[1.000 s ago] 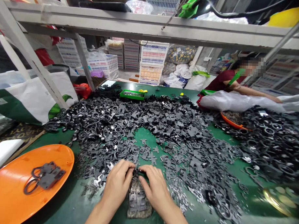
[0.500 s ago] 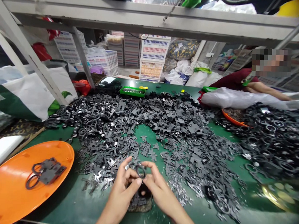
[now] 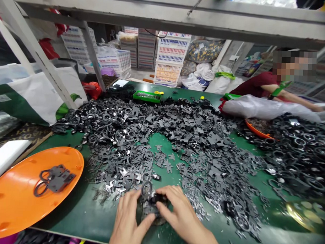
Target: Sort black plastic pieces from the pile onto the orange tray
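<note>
My left hand (image 3: pixel 128 220) and my right hand (image 3: pixel 179 213) meet low in the middle of the green table (image 3: pixel 95 215). Together they grip a small dark plastic assembly (image 3: pixel 150 201) with a ring sticking up from its top. It rests on a grey block, mostly hidden by my fingers. Just beyond lies a wide heap of black plastic parts (image 3: pixel 162 136). Left of my hands an orange tray (image 3: pixel 21 199) carries two finished dark pieces (image 3: pixel 55 178) with rings.
A grey frame post (image 3: pixel 34 50) slants over a white and green bag (image 3: pixel 32 92) at the left. A green tray (image 3: pixel 146 96) sits far back. At the right a person in a dark red top (image 3: pixel 259 88) leans over a white bag (image 3: pixel 261 109) and another heap (image 3: pixel 297 151).
My hands lifted a ring piece up, then brought it back down onto the block and closed around it. The view tilted down slightly.
</note>
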`<state>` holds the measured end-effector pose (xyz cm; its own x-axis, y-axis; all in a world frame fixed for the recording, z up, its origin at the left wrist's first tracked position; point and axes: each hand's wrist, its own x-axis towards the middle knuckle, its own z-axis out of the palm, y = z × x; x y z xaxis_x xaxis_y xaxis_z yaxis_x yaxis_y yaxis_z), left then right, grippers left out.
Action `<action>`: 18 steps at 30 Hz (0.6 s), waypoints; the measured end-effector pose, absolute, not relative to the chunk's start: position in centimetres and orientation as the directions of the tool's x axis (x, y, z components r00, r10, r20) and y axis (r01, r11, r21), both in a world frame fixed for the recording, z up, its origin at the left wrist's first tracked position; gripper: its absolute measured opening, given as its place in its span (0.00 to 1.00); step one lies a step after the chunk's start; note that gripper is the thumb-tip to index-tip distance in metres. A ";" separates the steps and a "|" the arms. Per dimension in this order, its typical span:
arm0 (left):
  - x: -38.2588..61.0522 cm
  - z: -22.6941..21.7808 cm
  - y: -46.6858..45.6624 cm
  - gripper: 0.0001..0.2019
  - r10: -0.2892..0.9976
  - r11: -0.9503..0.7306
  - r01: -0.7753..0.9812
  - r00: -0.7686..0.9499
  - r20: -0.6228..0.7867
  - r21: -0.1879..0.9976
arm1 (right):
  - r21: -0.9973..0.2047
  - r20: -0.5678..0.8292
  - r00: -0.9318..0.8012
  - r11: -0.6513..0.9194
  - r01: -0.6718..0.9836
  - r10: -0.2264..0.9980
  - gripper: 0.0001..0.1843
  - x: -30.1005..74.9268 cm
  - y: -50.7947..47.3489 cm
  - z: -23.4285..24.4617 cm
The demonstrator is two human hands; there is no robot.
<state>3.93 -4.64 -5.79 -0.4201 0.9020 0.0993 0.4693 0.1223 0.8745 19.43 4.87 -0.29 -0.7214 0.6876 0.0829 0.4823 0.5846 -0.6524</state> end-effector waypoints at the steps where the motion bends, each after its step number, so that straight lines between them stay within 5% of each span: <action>1: 3.8 -6.3 -5.1 0.20 0.909 0.115 0.553 -0.393 0.137 0.825 | -0.646 0.060 -0.743 0.594 0.480 0.666 0.10 19.4 4.9 -0.2; 7: 2.5 -7.1 -5.2 0.17 0.986 0.095 0.708 -0.165 0.032 0.699 | -0.528 0.055 -0.850 0.738 0.420 0.523 0.09 18.7 4.8 0.3; 12: 2.2 -6.1 -4.5 0.17 0.991 0.124 0.701 -0.118 -0.057 0.702 | -0.488 0.041 -0.847 0.751 0.446 0.530 0.08 18.9 5.1 -0.7; 18: 2.3 -6.2 -4.6 0.16 0.990 0.121 0.703 -0.136 -0.035 0.701 | -0.582 0.063 -0.820 0.688 0.433 0.569 0.10 19.2 5.1 -2.0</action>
<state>2.27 -4.61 -6.20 -0.1357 0.9901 -0.0350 0.7030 0.1211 0.7008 19.19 5.05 -1.97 -0.8202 0.5686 0.0627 0.4327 0.6884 -0.5821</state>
